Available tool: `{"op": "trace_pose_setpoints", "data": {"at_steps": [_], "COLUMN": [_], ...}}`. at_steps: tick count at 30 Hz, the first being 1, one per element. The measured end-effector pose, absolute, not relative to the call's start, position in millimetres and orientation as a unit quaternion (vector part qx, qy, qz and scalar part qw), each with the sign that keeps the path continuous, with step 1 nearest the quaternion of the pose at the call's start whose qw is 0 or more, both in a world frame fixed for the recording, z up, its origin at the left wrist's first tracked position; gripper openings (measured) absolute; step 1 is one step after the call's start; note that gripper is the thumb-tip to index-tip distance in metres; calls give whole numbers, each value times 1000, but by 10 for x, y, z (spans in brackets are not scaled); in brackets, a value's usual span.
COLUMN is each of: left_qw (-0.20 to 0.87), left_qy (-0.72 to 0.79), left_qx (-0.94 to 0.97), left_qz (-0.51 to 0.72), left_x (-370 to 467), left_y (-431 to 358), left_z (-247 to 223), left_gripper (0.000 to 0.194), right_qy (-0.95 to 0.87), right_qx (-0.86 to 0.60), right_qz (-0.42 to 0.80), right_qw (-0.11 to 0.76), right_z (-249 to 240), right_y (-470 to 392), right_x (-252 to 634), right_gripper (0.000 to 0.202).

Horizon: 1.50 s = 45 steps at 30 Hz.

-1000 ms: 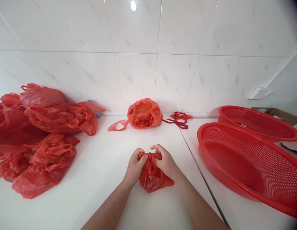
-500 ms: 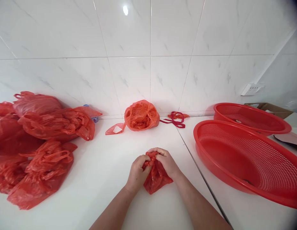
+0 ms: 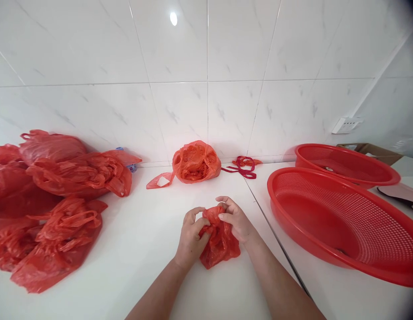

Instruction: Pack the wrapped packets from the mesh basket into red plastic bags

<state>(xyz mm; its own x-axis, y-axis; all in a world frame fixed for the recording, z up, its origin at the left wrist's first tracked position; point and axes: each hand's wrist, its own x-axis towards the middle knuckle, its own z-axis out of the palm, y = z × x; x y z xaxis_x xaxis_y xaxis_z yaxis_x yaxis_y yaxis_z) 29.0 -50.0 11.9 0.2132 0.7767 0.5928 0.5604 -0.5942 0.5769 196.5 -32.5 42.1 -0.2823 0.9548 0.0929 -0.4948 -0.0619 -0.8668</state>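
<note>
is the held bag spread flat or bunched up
Bunched up: the red bag is creased, its top gathered between left hand and right hand.

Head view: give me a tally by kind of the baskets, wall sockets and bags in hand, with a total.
Baskets: 2, the near basket and the far basket
Wall socket: 1
Bag between left hand and right hand: 1
Total: 4
</note>
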Motion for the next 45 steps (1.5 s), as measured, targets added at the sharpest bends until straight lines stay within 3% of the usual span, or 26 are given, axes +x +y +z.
{"op": "trace_pose_setpoints", "data": {"at_steps": [4, 10, 14, 17, 22, 26, 36, 38, 41, 42, 43, 45], "left_qw": [137, 156, 110, 54, 107, 148, 90, 66, 57, 68, 87, 135], "left_qy": [381, 440, 408, 385, 304, 282, 282, 324, 365, 375, 382, 386], "left_qx": [803, 783, 791, 783, 820, 829, 821, 814, 817, 821, 826, 836], "left_qz": [437, 411, 442, 485, 474, 461, 488, 478, 442, 424, 404, 366], "left_x": [287, 304, 315, 308, 364, 463, 560, 561, 546, 535, 521, 478], "left_y": [-492, -513, -525, -544, -653, -764, -940, -928, -856, -827, -800, -764], "left_z": [145, 100, 131, 175, 145, 92, 179, 152, 112, 104, 99, 93], "left_gripper": [18, 21, 23, 23, 25, 23, 13, 26, 81, 89, 86, 57], "right_qy": [-454, -375, -379, -407, -456, -444, -465, -484, -524, -539, -552, -565], "right_qx": [-292, -289, -325, -406, -528, -552, -575, -570, -571, -574, -577, -582], "right_qz": [657, 657, 623, 530, 377, 353, 332, 347, 348, 344, 343, 351], "right_qw": [527, 587, 602, 623, 609, 612, 585, 566, 528, 511, 494, 468], "right_z": [402, 322, 253, 145, -32, -117, -104, -60, -28, -31, -39, -67], "right_y": [-310, -231, -174, -77, 107, 201, 186, 139, 80, 67, 57, 48], "right_x": [1985, 2032, 2069, 2134, 2298, 2383, 2359, 2332, 2301, 2296, 2295, 2303], "right_gripper": [36, 35, 33, 29, 26, 24, 24, 25, 29, 30, 32, 35]}}
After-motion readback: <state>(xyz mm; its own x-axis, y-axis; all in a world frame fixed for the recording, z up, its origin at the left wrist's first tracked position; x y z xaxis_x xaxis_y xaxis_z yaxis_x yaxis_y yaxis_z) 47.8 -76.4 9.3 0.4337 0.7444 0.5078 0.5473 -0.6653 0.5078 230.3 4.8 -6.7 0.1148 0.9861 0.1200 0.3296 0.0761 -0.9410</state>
